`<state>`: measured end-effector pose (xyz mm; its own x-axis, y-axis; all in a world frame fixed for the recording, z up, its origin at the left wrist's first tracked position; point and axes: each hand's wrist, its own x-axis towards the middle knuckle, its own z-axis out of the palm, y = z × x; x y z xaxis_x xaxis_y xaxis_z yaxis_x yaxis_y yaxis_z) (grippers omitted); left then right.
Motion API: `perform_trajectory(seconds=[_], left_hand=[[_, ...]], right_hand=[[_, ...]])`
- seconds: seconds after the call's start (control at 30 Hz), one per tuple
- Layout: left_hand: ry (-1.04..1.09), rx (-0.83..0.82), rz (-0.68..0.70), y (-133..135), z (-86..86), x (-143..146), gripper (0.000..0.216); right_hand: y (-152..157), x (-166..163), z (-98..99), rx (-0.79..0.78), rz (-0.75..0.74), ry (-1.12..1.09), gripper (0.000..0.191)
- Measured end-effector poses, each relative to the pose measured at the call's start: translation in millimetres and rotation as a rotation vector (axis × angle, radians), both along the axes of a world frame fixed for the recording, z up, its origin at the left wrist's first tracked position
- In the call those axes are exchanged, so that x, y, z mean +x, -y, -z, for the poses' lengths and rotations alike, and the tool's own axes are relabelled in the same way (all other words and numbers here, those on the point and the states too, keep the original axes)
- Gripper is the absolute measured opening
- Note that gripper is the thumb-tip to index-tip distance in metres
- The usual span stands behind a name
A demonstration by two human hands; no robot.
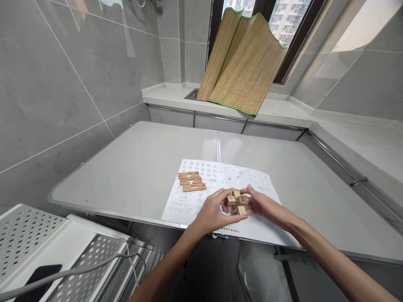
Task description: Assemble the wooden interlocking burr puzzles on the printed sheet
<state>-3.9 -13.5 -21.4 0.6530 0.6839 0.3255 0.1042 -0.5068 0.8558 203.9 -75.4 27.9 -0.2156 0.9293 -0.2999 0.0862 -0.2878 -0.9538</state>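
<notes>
Between my two hands, above the printed paper sheet (179, 209), is a cluster of interlocking wooden puzzle pieces (242, 200). Several block ends stick out of it, some with dark marks. My left hand (211, 212) grips it from the left, thumb along the near underside. From the right, my right hand (260, 203) closes on it, fingertips at the top and side; part of its fingers is hidden behind the blocks. To the left on the sheet lie three flat notched wooden pieces (194, 187), one below another, each with a mark near its right end.
The sheet lies on a pale folding table (135, 167) with a centre seam. A folded bamboo mat (248, 63) leans on the ledge by the window. At lower left, a white perforated rack (28, 235) carries a dark phone-like object (37, 281) and a grey cable (85, 268).
</notes>
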Motion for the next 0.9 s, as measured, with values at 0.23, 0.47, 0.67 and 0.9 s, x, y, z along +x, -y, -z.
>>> perform_trajectory(seconds=[0.23, 0.47, 0.67, 0.9], left_hand=[[-0.005, -0.023, -0.032, 0.2, -1.1, -0.3, 0.062], [-0.024, -0.018, 0.027, -1.5, -0.5, 0.0, 0.065], [-0.030, -0.118, 0.019, -3.5, 6.2, 1.8, 0.075], [-0.054, -0.187, -0.013, -4.1, 11.2, 3.0, 0.068]], right_hand=[[3.2, 4.1, 11.7, 0.193, -0.024, 0.195, 0.057], [6.9, 3.7, 17.6, 0.174, 0.004, 0.209, 0.057], [4.1, 12.2, 26.1, 0.153, 0.065, 0.246, 0.058], [-17.9, 62.2, 46.0, 0.124, 0.453, 0.489, 0.063]])
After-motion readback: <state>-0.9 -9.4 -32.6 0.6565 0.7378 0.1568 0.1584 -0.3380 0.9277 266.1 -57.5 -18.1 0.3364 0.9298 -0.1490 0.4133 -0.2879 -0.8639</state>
